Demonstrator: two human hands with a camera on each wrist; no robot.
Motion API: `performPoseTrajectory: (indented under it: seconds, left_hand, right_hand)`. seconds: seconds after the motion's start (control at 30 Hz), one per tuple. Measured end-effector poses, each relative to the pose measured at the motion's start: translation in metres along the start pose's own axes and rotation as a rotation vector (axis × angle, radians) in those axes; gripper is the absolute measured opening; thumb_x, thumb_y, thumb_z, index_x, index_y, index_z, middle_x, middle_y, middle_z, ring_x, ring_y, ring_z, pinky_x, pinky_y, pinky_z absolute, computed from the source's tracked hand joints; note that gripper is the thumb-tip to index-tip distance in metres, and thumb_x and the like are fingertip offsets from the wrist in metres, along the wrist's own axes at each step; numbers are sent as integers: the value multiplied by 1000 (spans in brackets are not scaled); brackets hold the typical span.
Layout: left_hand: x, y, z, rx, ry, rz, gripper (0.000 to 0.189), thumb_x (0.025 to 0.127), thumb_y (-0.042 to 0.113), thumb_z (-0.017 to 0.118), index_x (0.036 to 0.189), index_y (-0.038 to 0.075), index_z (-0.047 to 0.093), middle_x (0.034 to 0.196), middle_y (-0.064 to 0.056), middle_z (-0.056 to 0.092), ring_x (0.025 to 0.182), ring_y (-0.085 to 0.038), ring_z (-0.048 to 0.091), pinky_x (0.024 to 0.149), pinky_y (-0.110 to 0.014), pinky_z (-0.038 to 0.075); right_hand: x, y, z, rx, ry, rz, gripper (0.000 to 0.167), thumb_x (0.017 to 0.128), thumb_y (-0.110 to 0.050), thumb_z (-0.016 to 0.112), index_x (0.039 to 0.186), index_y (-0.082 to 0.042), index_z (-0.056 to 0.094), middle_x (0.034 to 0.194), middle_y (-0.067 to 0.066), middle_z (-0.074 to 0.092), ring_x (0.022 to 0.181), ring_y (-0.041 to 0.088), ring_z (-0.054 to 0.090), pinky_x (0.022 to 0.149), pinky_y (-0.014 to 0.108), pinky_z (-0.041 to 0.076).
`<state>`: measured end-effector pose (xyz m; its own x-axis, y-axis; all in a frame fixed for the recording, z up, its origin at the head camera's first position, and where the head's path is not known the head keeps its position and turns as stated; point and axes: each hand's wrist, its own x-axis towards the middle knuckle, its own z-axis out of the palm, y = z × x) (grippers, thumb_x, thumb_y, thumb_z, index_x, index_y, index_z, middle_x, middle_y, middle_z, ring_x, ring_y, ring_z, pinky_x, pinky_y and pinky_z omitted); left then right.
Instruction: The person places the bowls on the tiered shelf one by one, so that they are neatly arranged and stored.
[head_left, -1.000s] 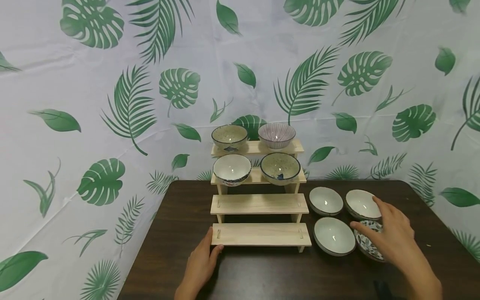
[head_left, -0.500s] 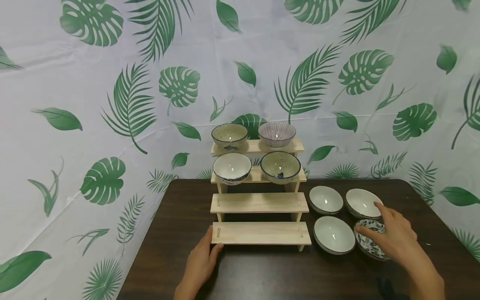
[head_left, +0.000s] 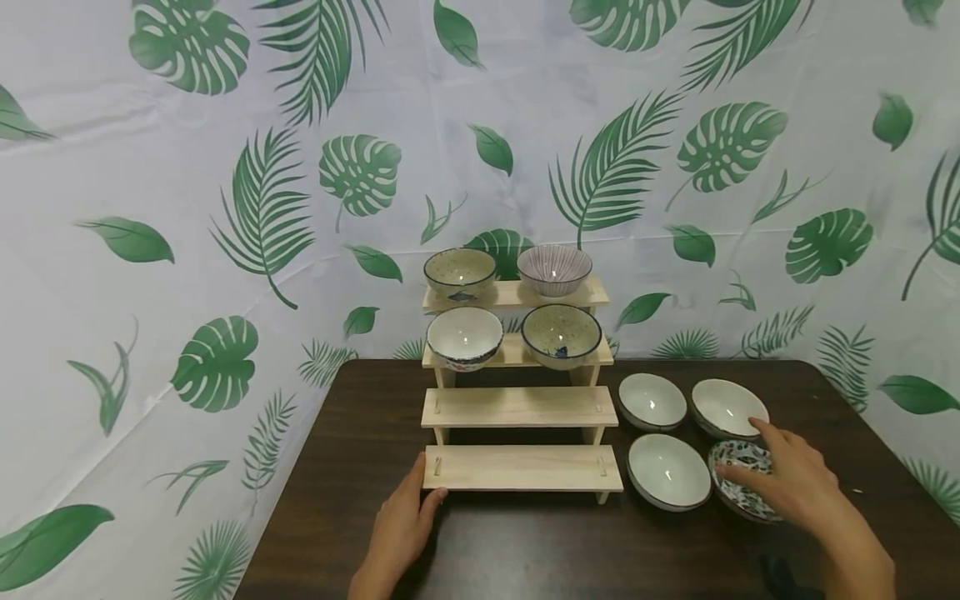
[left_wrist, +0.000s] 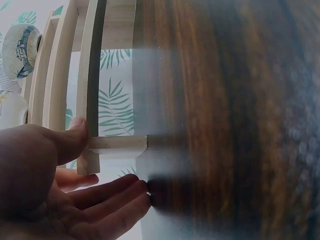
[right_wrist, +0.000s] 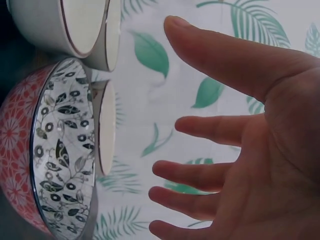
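Note:
My left hand (head_left: pixel 401 521) holds the left end of the lowest step of a wooden tiered stand (head_left: pixel 521 468). In the left wrist view the thumb lies on the step's front edge, one finger goes behind it, and the others stretch below. My right hand (head_left: pixel 798 475) hovers over a bowl with a leaf-patterned inside (head_left: pixel 738 487). Seen from the right wrist, its fingers are spread, hold nothing and are apart from that bowl, whose outside is red-patterned (right_wrist: pixel 12 135). Beside it stand a front white bowl (head_left: pixel 669 472), a back-left white bowl (head_left: pixel 651 402) and a back-right white bowl (head_left: pixel 723 407).
On the stand's top step sit a greenish bowl (head_left: pixel 459 271) and a striped bowl (head_left: pixel 553 268). The step below bears a white bowl (head_left: pixel 463 335) and a speckled bowl (head_left: pixel 561 333). Behind the dark table (head_left: pixel 337 433) hangs a leaf-printed cloth (head_left: pixel 480 83).
My right hand has shifted slightly right and down over the leaf-patterned bowl. The left hand, the stand and the bowls stay where they were.

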<state>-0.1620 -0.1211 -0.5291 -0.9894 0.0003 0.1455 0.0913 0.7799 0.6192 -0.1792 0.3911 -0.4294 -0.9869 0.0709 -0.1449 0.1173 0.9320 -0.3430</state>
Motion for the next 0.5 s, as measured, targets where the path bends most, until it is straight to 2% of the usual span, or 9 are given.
performPoseTrajectory:
  seconds: [0.13,0.33,0.5]
  left_hand:
    - [0,0,0,0,1,-4,68,100,33,69,154,0,44,146,-25,59,127,-45,62,94,-61,53]
    - [1,0,1,8,-5,-19,69,99,35,69,155,1,44,146,-25,59,127,-45,62,94,-62,53]
    - [1,0,1,12,0,-9,69,99,34,69,155,2,45,145,-24,60,127,-45,63,93,-62,53]
  right_hand:
    - [2,5,3,-33,2,-20,104,92,-62,68,154,9,24,141,52,28,120,75,34,84,83,38]
    - [7,9,9,-35,-59,21,109,89,-65,70,154,8,22,141,52,26,121,76,33,87,83,38]
    - [10,14,14,-31,-75,28,111,87,-66,71,153,9,22,140,52,26,122,76,32,88,84,37]
